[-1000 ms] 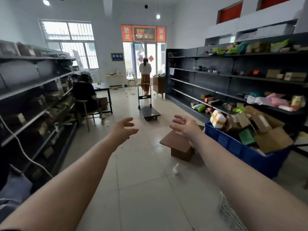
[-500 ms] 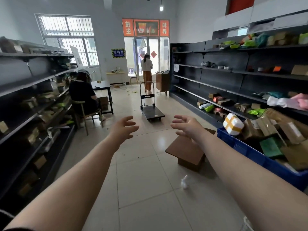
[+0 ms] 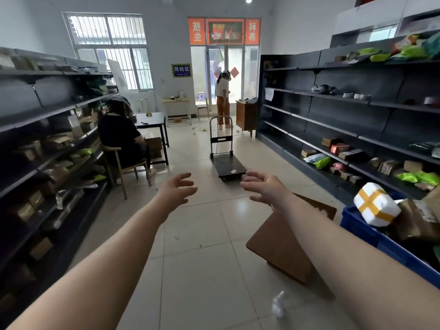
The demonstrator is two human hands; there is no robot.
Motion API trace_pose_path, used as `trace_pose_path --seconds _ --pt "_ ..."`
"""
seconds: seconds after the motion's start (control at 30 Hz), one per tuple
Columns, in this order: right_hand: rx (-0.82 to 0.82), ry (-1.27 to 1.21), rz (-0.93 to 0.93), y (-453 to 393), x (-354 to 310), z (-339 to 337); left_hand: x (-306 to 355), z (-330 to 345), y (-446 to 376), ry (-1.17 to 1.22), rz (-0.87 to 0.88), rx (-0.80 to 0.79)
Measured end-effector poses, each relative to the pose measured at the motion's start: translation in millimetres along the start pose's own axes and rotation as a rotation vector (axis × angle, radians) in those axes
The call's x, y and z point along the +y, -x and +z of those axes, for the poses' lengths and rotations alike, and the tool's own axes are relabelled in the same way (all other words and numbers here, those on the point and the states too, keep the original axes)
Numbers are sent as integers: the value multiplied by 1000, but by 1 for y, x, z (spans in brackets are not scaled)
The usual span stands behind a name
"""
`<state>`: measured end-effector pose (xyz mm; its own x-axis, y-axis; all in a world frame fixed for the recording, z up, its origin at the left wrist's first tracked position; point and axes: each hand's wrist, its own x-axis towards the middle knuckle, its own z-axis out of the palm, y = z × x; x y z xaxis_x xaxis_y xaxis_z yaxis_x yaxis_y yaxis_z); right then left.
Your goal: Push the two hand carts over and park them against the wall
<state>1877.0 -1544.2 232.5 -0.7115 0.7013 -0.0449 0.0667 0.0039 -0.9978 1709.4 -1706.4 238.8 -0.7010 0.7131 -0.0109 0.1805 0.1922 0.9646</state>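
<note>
A hand cart stands alone in the middle of the aisle, both hands reaching toward it with nothing in them.

The hand cart [image 3: 225, 156] is a low platform trolley: a flat dark deck with a small pale label near its front edge, small wheels underneath, and an upright tubular handle with a dark crossbar at its far end. It sits on the pale tiled floor [image 3: 204, 258] between the two rows of dark shelving, well ahead of the person. Only this one cart is visible. The left hand [image 3: 177, 190] and right hand [image 3: 263, 186] are stretched forward, fingers spread and loosely bent, grasping nothing and well short of the cart. A brown cardboard box [image 3: 289, 236] lies just right of the path, beside a blue crate [image 3: 381, 241] of parcels.
</note>
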Motion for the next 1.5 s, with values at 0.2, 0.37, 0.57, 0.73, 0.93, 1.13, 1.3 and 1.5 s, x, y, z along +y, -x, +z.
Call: trace_pose_path --seconds 0.2,0.37,0.57,0.73,0.93,1.13,1.3,1.5 --pt "-10 -47 -6 -131 5 9 -7 -2 -120 15 -5 42" --pt "-20 -57 -10 -250 7 29 -14 -22 -238 23 13 69" --pt "-7 -58 2 -395 -5 58 -19 -52 -391 3 16 37" --pt "3 -54 -7 -508 -14 75 -27 -71 -510 -6 7 14" --pt "-16 -53 8 -649 -12 84 -39 -80 -650 -3 -9 18" --pt "-45 -55 14 -807 -15 85 -44 -82 -798 -4 -23 49" --pt "-77 -42 7 -930 -27 89 -42 -88 -918 24 -46 72" --pt "-96 -23 34 -1060 -28 106 -53 -108 -1044 49 -53 102"
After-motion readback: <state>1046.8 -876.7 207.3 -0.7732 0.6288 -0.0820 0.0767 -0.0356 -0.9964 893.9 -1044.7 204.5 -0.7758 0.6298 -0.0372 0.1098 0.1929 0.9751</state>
